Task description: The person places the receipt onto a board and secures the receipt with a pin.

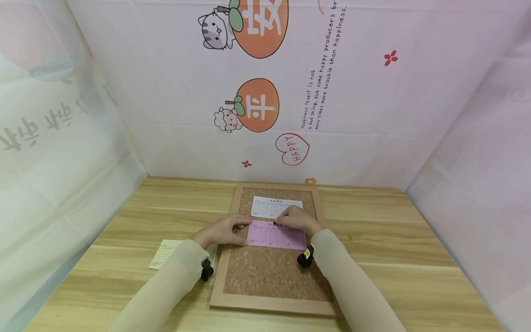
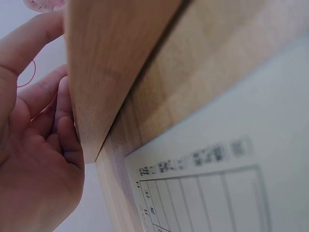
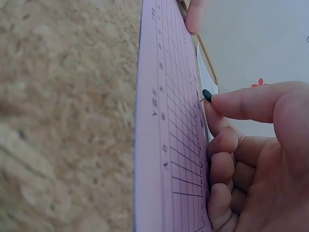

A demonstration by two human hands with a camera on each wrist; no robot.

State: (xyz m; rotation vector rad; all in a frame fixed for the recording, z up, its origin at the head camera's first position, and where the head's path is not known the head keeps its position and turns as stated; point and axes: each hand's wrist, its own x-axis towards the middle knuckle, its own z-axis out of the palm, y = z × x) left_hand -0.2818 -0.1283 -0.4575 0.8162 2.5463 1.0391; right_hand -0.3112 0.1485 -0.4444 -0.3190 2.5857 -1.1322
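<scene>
In the head view a pink printed slip lies across the framed cork board. My right hand pinches a dark thumbtack between thumb and index finger at the slip's upper edge. In the right wrist view the tack's thin metal point shows, and the other fingers are curled against the slip. My left hand rests over the board's left frame, with its thumb and index finger touching the pink slip's left corners. Just above lies a white printed slip, partly behind my right hand.
Pale yellow slips lie on the wooden table left of the board, partly under my left forearm. A tiny green thing sits to the board's right. Printed white cloth hangs behind and at both sides.
</scene>
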